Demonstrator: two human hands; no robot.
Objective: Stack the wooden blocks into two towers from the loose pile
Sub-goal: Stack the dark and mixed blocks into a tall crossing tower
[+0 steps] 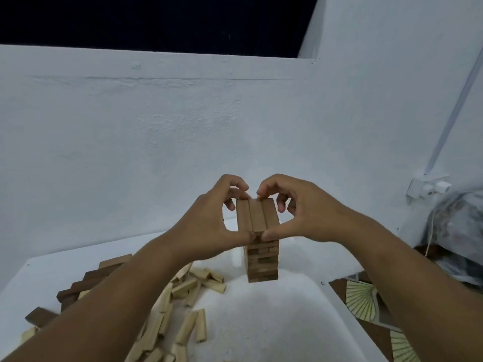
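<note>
Past the loose pile (180, 307), left hand (211, 226) and right hand (303, 215) pinch the tower's (262, 262) top blocks (256, 215); an uneven squeeze could topple it.

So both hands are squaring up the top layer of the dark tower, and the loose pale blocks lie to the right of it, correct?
Not quite. In the head view the left hand and right hand do pinch the top layer of the dark tower, but the loose pale blocks lie to the left of it, not the right.
</note>
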